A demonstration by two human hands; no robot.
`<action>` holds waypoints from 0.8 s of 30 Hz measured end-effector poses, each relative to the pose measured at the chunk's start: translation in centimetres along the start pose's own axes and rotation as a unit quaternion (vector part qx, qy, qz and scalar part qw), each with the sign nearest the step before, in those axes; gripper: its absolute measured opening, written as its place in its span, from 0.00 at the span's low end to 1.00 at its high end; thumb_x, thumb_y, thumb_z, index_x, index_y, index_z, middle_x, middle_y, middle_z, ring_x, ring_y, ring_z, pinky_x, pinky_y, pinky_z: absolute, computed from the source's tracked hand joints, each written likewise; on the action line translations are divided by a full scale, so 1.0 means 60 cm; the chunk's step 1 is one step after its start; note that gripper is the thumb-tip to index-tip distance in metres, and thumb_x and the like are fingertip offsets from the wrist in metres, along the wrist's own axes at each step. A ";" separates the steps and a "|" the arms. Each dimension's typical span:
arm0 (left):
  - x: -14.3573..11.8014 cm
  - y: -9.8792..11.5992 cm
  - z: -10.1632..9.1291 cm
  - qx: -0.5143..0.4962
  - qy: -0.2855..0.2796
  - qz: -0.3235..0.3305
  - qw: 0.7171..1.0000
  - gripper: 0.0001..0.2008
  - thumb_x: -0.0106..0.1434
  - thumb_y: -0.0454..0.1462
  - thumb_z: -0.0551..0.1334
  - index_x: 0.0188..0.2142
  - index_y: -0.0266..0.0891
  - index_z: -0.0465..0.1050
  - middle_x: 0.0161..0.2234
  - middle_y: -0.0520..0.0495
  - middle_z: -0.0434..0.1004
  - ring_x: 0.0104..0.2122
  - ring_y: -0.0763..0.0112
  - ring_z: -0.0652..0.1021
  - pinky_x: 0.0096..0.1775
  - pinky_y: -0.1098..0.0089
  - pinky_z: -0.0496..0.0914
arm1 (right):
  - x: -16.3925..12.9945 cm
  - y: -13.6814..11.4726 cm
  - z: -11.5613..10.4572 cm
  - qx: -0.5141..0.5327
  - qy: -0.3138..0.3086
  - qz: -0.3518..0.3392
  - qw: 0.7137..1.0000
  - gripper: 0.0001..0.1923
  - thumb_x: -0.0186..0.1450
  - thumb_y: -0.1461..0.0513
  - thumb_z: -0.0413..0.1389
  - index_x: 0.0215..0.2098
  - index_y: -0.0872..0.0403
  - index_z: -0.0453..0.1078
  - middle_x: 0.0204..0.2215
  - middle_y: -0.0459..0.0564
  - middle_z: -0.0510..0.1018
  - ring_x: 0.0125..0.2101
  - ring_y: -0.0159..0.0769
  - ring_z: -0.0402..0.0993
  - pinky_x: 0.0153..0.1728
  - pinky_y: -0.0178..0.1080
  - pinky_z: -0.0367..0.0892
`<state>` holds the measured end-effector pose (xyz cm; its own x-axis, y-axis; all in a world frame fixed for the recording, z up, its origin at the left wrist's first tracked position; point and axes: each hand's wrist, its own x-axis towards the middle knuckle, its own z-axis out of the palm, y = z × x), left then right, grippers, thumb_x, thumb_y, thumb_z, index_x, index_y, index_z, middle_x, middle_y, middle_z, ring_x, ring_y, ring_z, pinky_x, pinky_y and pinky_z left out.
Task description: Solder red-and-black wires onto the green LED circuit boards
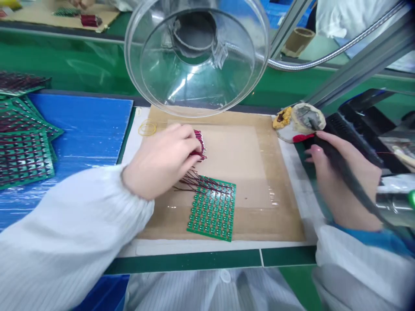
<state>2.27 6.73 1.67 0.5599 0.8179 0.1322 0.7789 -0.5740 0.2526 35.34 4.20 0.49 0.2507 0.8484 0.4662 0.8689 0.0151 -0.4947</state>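
The green circuit board point(212, 211) lies flat on the brown work mat point(259, 216), nearest the person and between the two hands, with its red wires point(202, 181) fanning from its far left corner up toward the left hand point(160, 162). The left hand is the nearer of the two to the board: it rests just beyond that corner, fingers closed on a small bundle of red parts point(199, 144) to which the wires appear to lead (the joint itself is hidden by the fingers). The right hand point(343, 181) sits well apart to the right, off the mat, curled around the dark handle of a soldering iron point(337, 162), whose long axis runs up and left toward a tip-cleaning sponge point(304, 119). Farther off, a clear dome hood point(196, 56) hangs over the mat's far edge, and stacked green boards point(22, 142) lie on a blue sheet point(87, 125) at left.
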 end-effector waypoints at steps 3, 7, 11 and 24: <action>0.027 -0.037 0.005 0.002 -0.036 -0.002 0.999 0.05 0.66 0.38 0.61 0.38 0.39 0.73 0.38 0.48 0.74 0.38 0.65 0.74 0.39 0.67 0.66 | -0.015 -0.026 0.003 0.089 0.010 0.021 0.996 0.18 0.67 0.55 0.54 0.54 0.50 0.69 0.35 0.51 0.80 0.33 0.38 0.80 0.36 0.43 0.74; 0.018 -0.046 0.008 -0.054 -0.010 0.012 0.998 0.07 0.68 0.37 0.58 0.39 0.38 0.74 0.40 0.48 0.74 0.40 0.66 0.74 0.43 0.67 0.67 | -0.067 -0.064 -0.003 0.176 -0.033 0.020 0.984 0.19 0.64 0.58 0.57 0.54 0.50 0.67 0.46 0.53 0.78 0.43 0.43 0.78 0.46 0.50 0.74; -0.024 -0.009 0.002 -0.152 0.017 0.049 0.987 0.07 0.68 0.39 0.59 0.39 0.40 0.74 0.40 0.48 0.72 0.43 0.68 0.72 0.47 0.66 0.66 | -0.115 -0.087 -0.003 0.170 -0.085 0.024 0.981 0.18 0.64 0.58 0.57 0.53 0.48 0.69 0.37 0.48 0.82 0.42 0.44 0.79 0.50 0.52 0.71; -0.064 0.020 0.056 -0.251 -0.012 0.006 0.968 0.04 0.66 0.35 0.60 0.34 0.39 0.72 0.44 0.48 0.69 0.47 0.65 0.69 0.50 0.59 0.62 | -0.164 -0.103 0.031 0.338 -0.067 -0.023 0.938 0.07 0.66 0.61 0.54 0.34 0.49 0.75 0.27 0.45 0.77 0.21 0.30 0.68 0.22 0.36 0.68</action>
<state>1.97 2.76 -1.75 0.5788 0.8070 0.1173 0.5405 -0.4873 0.6859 26.74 -3.26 -2.40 0.1239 0.8972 0.4238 0.3966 0.3467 -0.8500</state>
